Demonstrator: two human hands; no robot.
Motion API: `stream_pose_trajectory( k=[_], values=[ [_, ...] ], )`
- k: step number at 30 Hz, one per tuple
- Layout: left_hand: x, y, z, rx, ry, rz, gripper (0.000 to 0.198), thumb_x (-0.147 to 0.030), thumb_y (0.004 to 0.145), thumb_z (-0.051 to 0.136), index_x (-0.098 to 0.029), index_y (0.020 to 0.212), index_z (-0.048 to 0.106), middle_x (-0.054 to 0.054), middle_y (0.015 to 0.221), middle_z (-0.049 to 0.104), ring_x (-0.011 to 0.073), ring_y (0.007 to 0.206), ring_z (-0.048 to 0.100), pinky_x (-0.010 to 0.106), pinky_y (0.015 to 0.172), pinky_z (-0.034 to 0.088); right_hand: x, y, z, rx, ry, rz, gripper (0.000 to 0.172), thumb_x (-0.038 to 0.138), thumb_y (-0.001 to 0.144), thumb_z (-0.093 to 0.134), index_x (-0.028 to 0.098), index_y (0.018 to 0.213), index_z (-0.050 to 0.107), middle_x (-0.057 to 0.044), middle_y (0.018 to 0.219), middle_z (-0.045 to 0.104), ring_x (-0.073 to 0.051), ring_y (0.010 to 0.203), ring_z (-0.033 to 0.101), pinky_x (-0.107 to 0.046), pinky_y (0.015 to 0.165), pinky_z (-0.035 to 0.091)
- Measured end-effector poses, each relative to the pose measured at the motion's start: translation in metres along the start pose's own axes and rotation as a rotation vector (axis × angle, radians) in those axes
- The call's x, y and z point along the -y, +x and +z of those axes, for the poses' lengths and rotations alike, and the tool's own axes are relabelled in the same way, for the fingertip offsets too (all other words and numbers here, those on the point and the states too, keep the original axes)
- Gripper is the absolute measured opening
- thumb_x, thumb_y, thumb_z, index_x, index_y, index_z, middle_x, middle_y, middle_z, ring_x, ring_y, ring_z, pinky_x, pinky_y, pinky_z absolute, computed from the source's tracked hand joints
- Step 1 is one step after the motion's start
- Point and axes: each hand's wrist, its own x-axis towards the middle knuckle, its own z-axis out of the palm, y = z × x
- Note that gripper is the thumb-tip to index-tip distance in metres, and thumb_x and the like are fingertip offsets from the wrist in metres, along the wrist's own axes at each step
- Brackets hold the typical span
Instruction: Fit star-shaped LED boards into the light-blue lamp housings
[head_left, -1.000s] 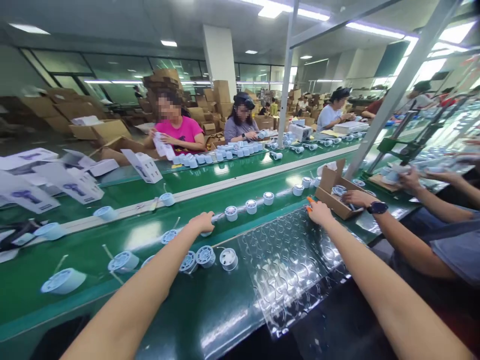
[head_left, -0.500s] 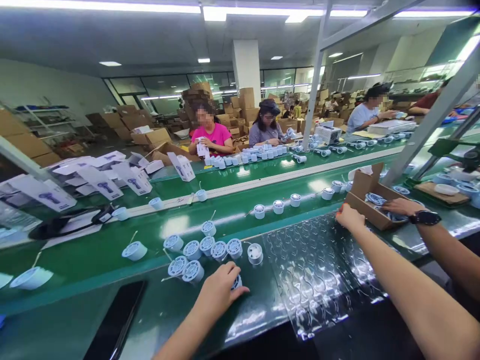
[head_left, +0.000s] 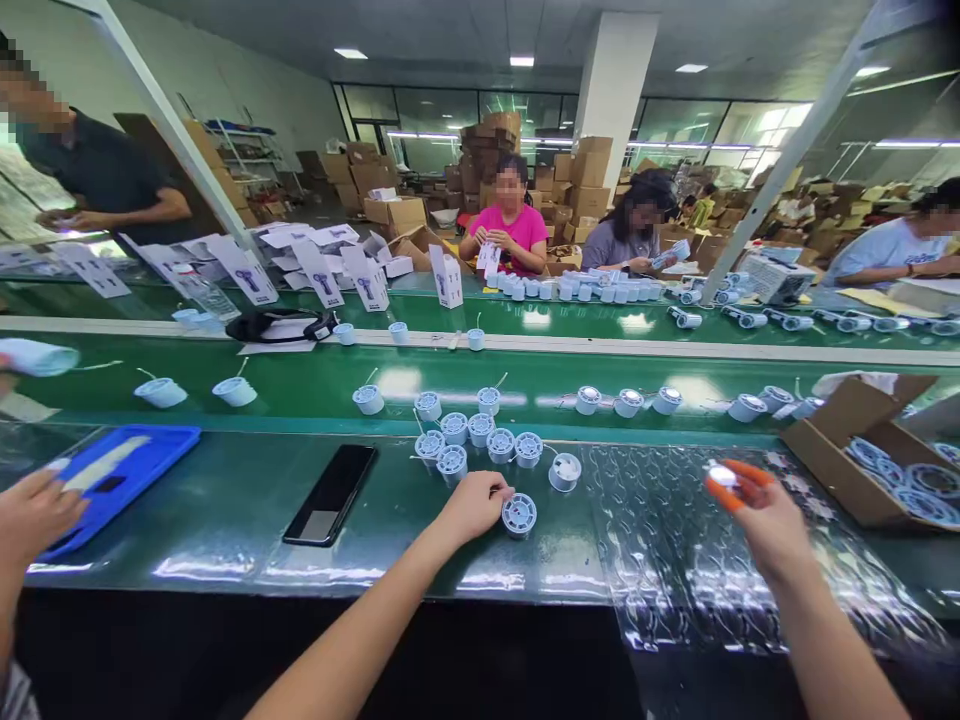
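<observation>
My left hand (head_left: 480, 505) is closed with its fingertips at the left rim of a light blue round fan housing (head_left: 519, 515), which stands on the green bench. My right hand (head_left: 772, 515), with orange covers on thumb and finger, pinches a small shiny white round piece (head_left: 722, 475) above a clear plastic sheet of moulded pockets (head_left: 652, 560). Beyond my left hand several similar housings (head_left: 480, 430) are grouped, some with thin wires. A housing with a white part inside (head_left: 564, 472) stands a little to their right.
A black phone (head_left: 330, 495) lies left of my left arm. At the right stands a cardboard box (head_left: 825, 450) of light blue rings. A co-worker's hand (head_left: 37, 510) is over a blue tray (head_left: 150, 480). Housings sit along the green belt (head_left: 315, 370); people work across it.
My view has swung left. My right hand has moved away from the cardboard box and now holds the small round piece over the plastic sheet. My left hand uncovers more of its housing.
</observation>
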Motion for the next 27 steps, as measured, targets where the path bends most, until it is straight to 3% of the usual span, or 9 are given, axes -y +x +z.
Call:
stream_pose_trajectory(
  k=[4,7,9,12,15,18,22,25,27],
  values=[
    [0.002,-0.003,0.027,-0.044,0.004,-0.106,0.033,-0.029,0.094,0.049,-0.018,0.067,0.062,0.002,0.059,0.063,0.0173,0.057,0.058,0.026,0.055,0.037,0.010,-0.080,0.046,0.112,0.113,-0.041,0.061,0.045,0.062,0.086,0.022,0.111,0.059,-0.008,0.093,0.074,-0.023,0.078,0.069,-0.042,0.080,0.057],
    [-0.003,-0.012,0.040,-0.114,0.043,-0.123,0.030,-0.023,0.095,0.046,-0.018,0.068,0.059,0.005,0.068,0.065,0.0186,0.065,0.059,0.027,0.060,0.037,0.023,-0.125,0.074,0.194,0.076,-0.114,0.047,0.042,0.074,0.080,0.023,0.112,0.060,-0.007,0.096,0.072,-0.023,0.085,0.068,-0.042,0.084,0.056],
    [-0.009,-0.018,0.040,-0.123,0.058,-0.093,0.030,-0.023,0.096,0.045,-0.018,0.071,0.060,0.006,0.074,0.066,0.0201,0.070,0.061,0.030,0.064,0.041,0.032,-0.143,0.085,0.232,0.023,-0.153,0.041,0.040,0.079,0.077,0.023,0.113,0.062,-0.008,0.102,0.070,-0.023,0.089,0.068,-0.043,0.087,0.056],
    [-0.019,-0.026,0.026,-0.189,0.068,0.062,0.023,-0.021,0.096,0.046,-0.019,0.097,0.069,0.010,0.102,0.070,0.0252,0.097,0.066,0.037,0.085,0.049,0.045,-0.157,0.092,0.302,-0.062,-0.231,0.034,0.036,0.083,0.073,0.026,0.115,0.067,-0.008,0.110,0.068,-0.023,0.093,0.067,-0.043,0.090,0.055],
    [-0.027,-0.032,0.008,-0.253,0.022,0.415,0.044,-0.017,0.097,0.046,-0.023,0.140,0.052,0.012,0.139,0.058,0.0258,0.130,0.053,0.042,0.107,0.044,0.057,-0.164,0.098,0.413,-0.080,-0.335,0.030,0.031,0.084,0.073,0.029,0.114,0.071,-0.007,0.111,0.069,-0.024,0.097,0.068,-0.043,0.092,0.055],
    [-0.029,-0.035,-0.001,-0.134,-0.099,0.665,0.051,-0.013,0.098,0.045,-0.026,0.147,0.045,0.010,0.136,0.062,0.0209,0.122,0.061,0.036,0.100,0.051,0.065,-0.170,0.108,0.525,-0.029,-0.419,0.026,0.028,0.085,0.073,0.032,0.111,0.073,-0.005,0.111,0.072,-0.025,0.102,0.069,-0.043,0.093,0.056],
    [-0.017,-0.031,-0.001,-0.144,-0.199,0.617,0.029,-0.017,0.098,0.050,-0.023,0.120,0.068,0.005,0.100,0.075,0.0178,0.091,0.069,0.032,0.086,0.055,0.062,-0.172,0.118,0.524,-0.054,-0.488,0.025,0.026,0.086,0.071,0.035,0.109,0.075,-0.004,0.109,0.074,-0.025,0.100,0.071,-0.044,0.091,0.058],
    [-0.006,-0.024,0.003,-0.153,-0.239,0.494,0.022,-0.021,0.097,0.054,-0.021,0.101,0.075,0.006,0.088,0.074,0.0188,0.084,0.066,0.033,0.081,0.054,0.052,-0.168,0.124,0.481,-0.172,-0.555,0.023,0.025,0.086,0.069,0.034,0.106,0.077,-0.005,0.107,0.075,-0.026,0.099,0.071,-0.044,0.089,0.058],
    [-0.001,-0.020,0.009,-0.144,-0.253,0.395,0.022,-0.023,0.095,0.054,-0.021,0.098,0.076,0.006,0.085,0.073,0.0190,0.081,0.065,0.033,0.077,0.053,0.045,-0.166,0.129,0.479,-0.273,-0.594,0.022,0.025,0.087,0.069,0.033,0.105,0.077,-0.006,0.105,0.076,-0.026,0.098,0.070,-0.045,0.087,0.058]
  ],
)
